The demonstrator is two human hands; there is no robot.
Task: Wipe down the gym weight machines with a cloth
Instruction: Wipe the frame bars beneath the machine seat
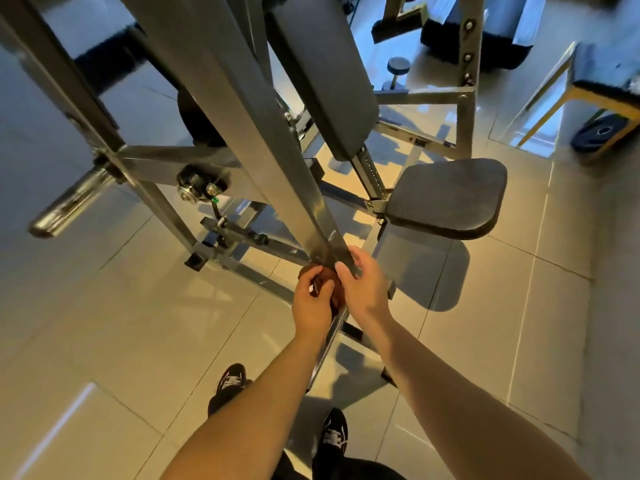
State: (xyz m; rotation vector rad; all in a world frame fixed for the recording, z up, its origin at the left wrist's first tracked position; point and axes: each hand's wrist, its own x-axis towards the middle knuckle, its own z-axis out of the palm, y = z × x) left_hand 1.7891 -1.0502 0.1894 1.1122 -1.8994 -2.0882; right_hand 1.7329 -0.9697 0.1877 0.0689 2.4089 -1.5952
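Gripping one wadded brown cloth (325, 281), the left hand (311, 301) curls its fingers round it at the foot of a long, sloping steel beam (242, 126), as the head camera looks down. The cloth sits between the two hands, right at the beam's lower end. The right hand (362, 289) lies just beside it, with its fingers laid over the beam's right edge and its thumb pointing toward the cloth. Whether it truly clasps the beam cannot be told. The two hands are nearly touching.

The machine carries two black pads. One back pad (322, 74) is tilted along its own post. One flat seat pad (450, 199) has its rounded near edge just right of the right hand and higher in the picture. One chrome bar (69, 202) juts out at the left, well apart from the hands. One black weight plate (602, 133) sits at the far right.

One base rail (327, 344) runs from under the hands back toward two black shoes (230, 379). Pale floor tiles (121, 306) stretch wide to the left of the hands. To their right the tiles run narrower, bounded by the seat pad's shadow.
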